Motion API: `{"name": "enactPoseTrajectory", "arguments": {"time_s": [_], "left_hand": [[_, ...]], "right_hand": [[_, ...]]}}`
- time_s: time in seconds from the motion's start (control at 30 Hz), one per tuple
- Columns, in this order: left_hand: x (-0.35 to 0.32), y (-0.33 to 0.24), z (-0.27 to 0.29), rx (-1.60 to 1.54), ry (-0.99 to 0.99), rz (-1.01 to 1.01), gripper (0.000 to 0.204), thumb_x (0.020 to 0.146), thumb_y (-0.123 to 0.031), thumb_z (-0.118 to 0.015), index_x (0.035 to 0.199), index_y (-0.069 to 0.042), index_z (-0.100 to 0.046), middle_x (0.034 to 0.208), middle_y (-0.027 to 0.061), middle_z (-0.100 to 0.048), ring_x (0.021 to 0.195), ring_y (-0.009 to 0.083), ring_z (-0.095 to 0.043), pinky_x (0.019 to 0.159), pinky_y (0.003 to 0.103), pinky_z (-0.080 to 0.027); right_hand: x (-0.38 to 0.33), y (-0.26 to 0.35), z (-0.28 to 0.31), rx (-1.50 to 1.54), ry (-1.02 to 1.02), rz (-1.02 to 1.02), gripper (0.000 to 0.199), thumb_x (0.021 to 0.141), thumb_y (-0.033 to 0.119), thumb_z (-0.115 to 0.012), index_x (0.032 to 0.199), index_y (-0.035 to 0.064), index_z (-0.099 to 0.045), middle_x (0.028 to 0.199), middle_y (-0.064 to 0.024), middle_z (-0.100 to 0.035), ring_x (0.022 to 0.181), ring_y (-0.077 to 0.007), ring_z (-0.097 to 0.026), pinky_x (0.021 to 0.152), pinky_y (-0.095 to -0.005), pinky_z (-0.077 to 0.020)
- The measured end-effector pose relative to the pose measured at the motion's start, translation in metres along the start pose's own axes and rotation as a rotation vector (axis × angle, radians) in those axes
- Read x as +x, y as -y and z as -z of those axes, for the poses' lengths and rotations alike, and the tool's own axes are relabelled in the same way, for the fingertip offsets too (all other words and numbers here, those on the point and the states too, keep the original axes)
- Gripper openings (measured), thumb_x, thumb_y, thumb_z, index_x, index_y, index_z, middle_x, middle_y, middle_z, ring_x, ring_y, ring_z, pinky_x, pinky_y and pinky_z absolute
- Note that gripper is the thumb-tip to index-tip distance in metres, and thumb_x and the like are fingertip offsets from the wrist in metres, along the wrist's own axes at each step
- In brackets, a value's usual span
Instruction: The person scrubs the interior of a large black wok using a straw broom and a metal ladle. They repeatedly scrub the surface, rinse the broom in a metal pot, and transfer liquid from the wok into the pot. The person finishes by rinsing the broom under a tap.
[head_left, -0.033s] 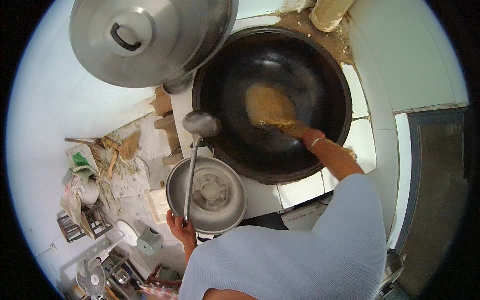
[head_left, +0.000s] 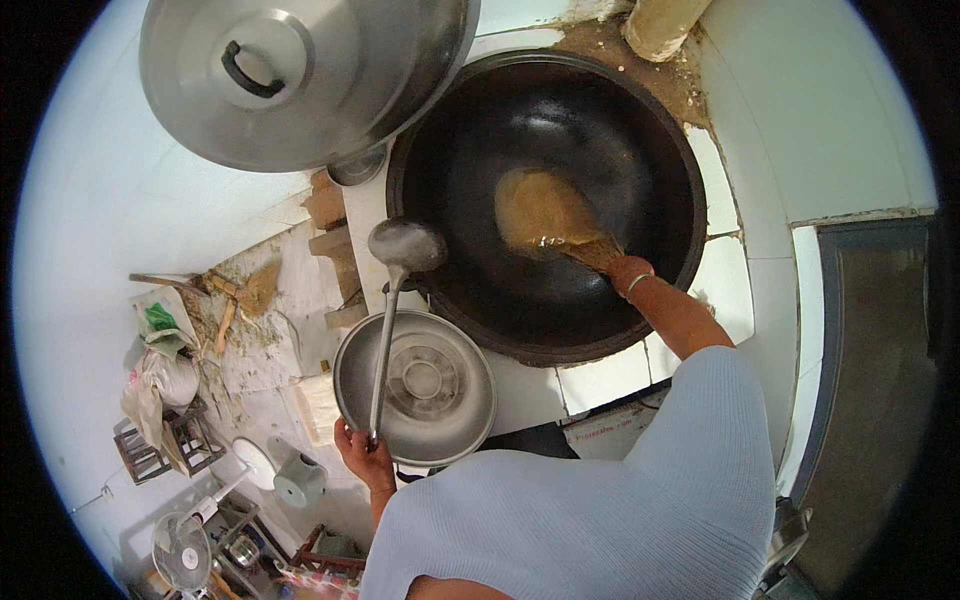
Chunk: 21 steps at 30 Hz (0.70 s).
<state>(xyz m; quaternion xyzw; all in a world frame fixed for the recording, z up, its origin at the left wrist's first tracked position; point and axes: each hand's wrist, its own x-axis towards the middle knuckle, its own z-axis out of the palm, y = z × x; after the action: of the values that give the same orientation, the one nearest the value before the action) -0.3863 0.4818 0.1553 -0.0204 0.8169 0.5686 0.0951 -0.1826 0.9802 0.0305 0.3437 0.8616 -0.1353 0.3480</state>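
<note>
A bundled straw brush point(head_left: 595, 252) is in my right hand point(head_left: 630, 273), whose fingers are closed round it. Its bristles reach into a tan patch point(head_left: 540, 210) that looks like murky water at the bottom of a big black wok point(head_left: 455, 180). My left hand point(head_left: 365, 460) is closed on the end of a long metal ladle point(head_left: 382, 370), at the near left rim of a round metal basin point(head_left: 480, 440). The ladle lies across the basin, and its bowl overlaps the wok's left rim.
A large domed metal lid point(head_left: 330, 90) stands at the upper left, overlapping the wok's edge. White tiles point(head_left: 610, 378) surround the wok. On the floor at left are scraps, a hand broom point(head_left: 258, 288) and a bagged bundle point(head_left: 170, 380). A fan point(head_left: 182, 552) stands at lower left; a dark doorway point(head_left: 870, 400) is at right.
My right hand and the straw brush have shifted very slightly within the wok and look sharper. My left hand keeps its hold on the ladle.
</note>
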Motion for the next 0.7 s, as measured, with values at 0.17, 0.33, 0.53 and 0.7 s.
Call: {"name": "enactPoseTrajectory", "arguments": {"time_s": [0.17,0.33,0.53,0.7], "left_hand": [[0.001,0.0,-0.002,0.21,0.038,-0.069,0.022,0.056,0.008,-0.061,0.075,-0.002,-0.055,0.122,0.015,-0.045,0.082,0.0214,-0.055,0.06,0.027,-0.046],[-0.004,-0.012,-0.009,0.513,0.113,-0.447,0.026,0.057,0.009,-0.058,0.08,-0.001,-0.057,0.122,0.0166,-0.044,0.087,0.0233,-0.056,0.061,0.026,-0.047],[-0.007,-0.037,-0.02,0.154,-0.008,-0.066,0.024,0.058,0.009,-0.058,0.08,-0.001,-0.056,0.122,0.0165,-0.045,0.079,0.0198,-0.054,0.061,0.024,-0.044],[-0.003,-0.025,-0.011,0.57,0.115,-0.511,0.019,0.061,0.008,-0.058,0.077,0.0,-0.054,0.121,0.016,-0.045,0.074,0.0158,-0.052,0.055,0.022,-0.04]], "right_hand": [[0.07,0.138,-0.027,-0.034,-0.662,0.221,0.038,0.083,0.01,-0.044,0.12,0.0043,-0.049,0.12,-0.0229,-0.05,0.106,-0.0327,-0.052,0.087,-0.04,-0.0418],[0.049,0.21,0.081,0.621,-0.111,0.494,0.042,0.082,0.012,-0.047,0.123,0.0029,-0.043,0.115,-0.0244,-0.051,0.103,-0.0369,-0.051,0.086,-0.043,-0.0402],[-0.005,0.071,0.006,0.261,-0.052,0.239,0.029,0.082,0.017,-0.052,0.105,0.0007,-0.056,0.098,-0.022,-0.06,0.09,-0.0381,-0.058,0.075,-0.0445,-0.0457],[0.029,0.09,-0.025,-0.025,-0.267,0.106,0.022,0.079,0.017,-0.057,0.094,0.003,-0.064,0.096,-0.0173,-0.063,0.087,-0.0366,-0.06,0.069,-0.0426,-0.049]]}}
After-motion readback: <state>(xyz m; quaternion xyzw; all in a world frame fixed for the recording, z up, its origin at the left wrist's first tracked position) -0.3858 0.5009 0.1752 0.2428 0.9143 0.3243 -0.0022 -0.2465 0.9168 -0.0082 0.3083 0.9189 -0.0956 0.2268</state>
